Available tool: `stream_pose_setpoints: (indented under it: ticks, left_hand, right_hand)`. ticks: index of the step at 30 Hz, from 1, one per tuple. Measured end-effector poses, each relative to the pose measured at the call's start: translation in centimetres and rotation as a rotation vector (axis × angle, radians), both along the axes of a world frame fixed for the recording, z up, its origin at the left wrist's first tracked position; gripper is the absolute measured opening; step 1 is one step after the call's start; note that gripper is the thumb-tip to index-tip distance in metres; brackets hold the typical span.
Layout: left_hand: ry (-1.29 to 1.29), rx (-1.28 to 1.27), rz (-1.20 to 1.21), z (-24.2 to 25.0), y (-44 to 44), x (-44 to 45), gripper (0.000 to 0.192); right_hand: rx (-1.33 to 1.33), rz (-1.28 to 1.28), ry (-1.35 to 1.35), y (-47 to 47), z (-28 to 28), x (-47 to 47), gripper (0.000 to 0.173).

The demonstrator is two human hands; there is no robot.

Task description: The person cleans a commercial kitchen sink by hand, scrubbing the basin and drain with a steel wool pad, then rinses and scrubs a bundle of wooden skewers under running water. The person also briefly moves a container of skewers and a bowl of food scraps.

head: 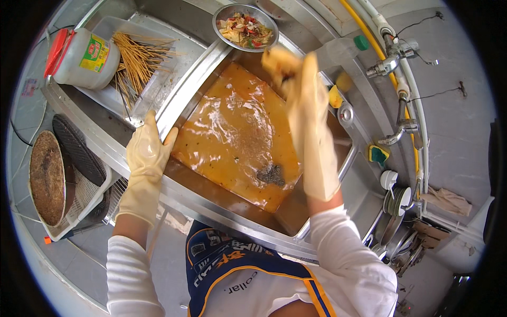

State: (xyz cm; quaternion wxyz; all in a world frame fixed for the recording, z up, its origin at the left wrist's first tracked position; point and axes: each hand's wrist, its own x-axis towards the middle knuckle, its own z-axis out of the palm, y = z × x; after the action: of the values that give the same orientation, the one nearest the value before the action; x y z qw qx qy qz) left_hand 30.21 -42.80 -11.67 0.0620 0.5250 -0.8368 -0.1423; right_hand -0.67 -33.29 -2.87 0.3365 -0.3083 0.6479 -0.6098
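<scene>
My left hand (149, 148), in a cream rubber glove, rests on the steel divider (194, 81) between two sink basins, fingers and thumb apart, holding nothing. Raised over the far right part of the middle basin is my gloved right hand (299, 75), blurred, beside a metal bowl (245, 27) of food scraps; whether it holds anything is unclear. Brownish water fills the basin around a flat, rectangular board or tray (225, 130) with an oily orange surface. A steel wool scourer (271, 175) lies on its near right part.
Bamboo skewers (138, 59) and a plastic jar with a red lid (87, 57) occupy the left basin. Along the right wall run faucets (400, 132) and pipes. A sponge (378, 154), a clear bottle (336, 53) and stacked plates (398, 201) are on the right. A white crate (85, 206) stands lower left.
</scene>
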Motion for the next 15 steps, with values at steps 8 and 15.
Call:
stream_pose_setpoints:
  ticks: [8,15]
  left_hand:
    - [0.005,0.012,0.010,-0.4,0.1,0.2,0.069]
    - [-0.004,0.015,-0.001,-0.3,-0.1,-0.2,0.067]
  right_hand:
    - [0.094,0.085,0.353,-1.6,-2.3,-2.1,0.056]
    - [1.315,0.565,0.647,20.2,-17.3,5.2,0.086]
